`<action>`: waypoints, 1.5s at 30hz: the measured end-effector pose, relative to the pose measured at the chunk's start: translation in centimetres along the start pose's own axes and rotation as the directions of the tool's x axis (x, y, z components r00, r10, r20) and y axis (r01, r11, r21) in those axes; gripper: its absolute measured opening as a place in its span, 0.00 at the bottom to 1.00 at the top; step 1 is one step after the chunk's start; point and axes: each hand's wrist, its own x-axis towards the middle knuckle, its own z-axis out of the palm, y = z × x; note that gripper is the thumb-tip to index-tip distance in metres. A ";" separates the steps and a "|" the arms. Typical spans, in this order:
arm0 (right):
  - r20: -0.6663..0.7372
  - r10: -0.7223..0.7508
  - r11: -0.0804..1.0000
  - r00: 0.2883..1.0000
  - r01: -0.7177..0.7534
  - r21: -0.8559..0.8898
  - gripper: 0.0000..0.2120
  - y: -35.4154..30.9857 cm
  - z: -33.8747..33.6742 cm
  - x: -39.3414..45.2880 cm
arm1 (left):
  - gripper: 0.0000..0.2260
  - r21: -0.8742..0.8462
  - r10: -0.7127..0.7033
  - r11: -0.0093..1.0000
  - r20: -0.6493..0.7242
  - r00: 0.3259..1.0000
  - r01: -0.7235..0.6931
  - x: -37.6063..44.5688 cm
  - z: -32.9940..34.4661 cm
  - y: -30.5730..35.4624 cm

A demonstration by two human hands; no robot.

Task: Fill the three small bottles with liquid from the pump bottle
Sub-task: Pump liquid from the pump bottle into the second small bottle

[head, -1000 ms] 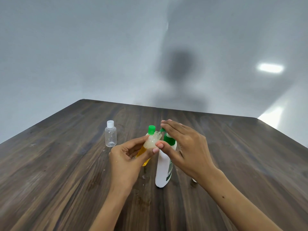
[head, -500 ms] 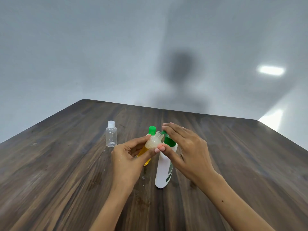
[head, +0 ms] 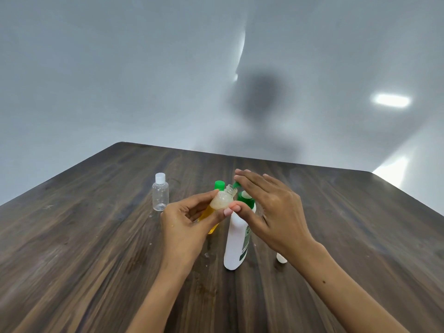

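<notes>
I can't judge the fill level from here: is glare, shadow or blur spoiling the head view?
Head view: sharp on the left hand and its tilted small bottle; no glare there. A bright light patch and a dark blurred shadow mark the wall only. Wide-angle bending tilts the pump bottle; the right hand hides its head.

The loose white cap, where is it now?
In the head view, the cap lies on the table, right of the pump bottle, partly hidden under the right wrist.
</notes>
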 end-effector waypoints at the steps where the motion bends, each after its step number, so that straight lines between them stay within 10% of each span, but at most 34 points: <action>1: 0.002 -0.014 1.000 1.000 0.014 -0.009 0.33 0.1 -0.1 0.1 | 0.24 0.000 0.004 1.000 0.000 1.000 -0.004 0.1 0.0 0.0; 45: 0.051 0.018 0.993 0.999 -0.024 0.117 0.29 0.6 -1.2 -0.2 | 0.18 -0.057 -0.002 0.998 0.032 1.000 0.004 -0.9 -2.4 -0.7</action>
